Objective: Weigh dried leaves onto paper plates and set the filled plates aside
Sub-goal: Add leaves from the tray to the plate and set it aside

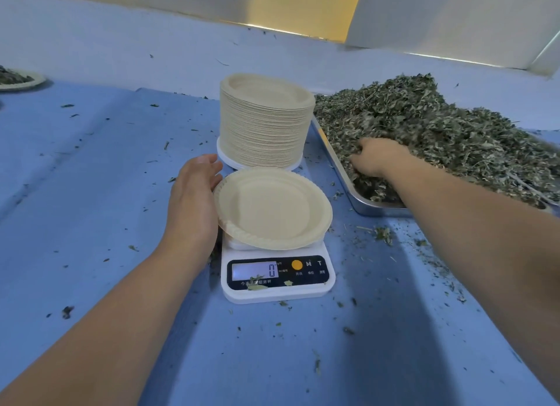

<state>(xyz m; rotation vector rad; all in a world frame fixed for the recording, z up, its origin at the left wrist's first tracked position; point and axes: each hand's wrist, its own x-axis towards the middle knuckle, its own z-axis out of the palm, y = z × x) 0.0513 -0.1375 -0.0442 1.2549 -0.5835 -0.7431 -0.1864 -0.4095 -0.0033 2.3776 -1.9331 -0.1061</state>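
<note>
One plate (272, 208) tops scale (277, 290); tray (378, 209) holds leaves (439, 126).

I see a blue worktop (91, 193) flecked with dark green crumbs, a plain cream paper plate (272, 208) with a crimped rim, my white scale (277, 295) with a black panel and an orange button (297, 265), a cream stack of plates (263, 126) finely lined along its side, grey-green dried leaves (439, 126), a silver tray (385, 210)
</note>
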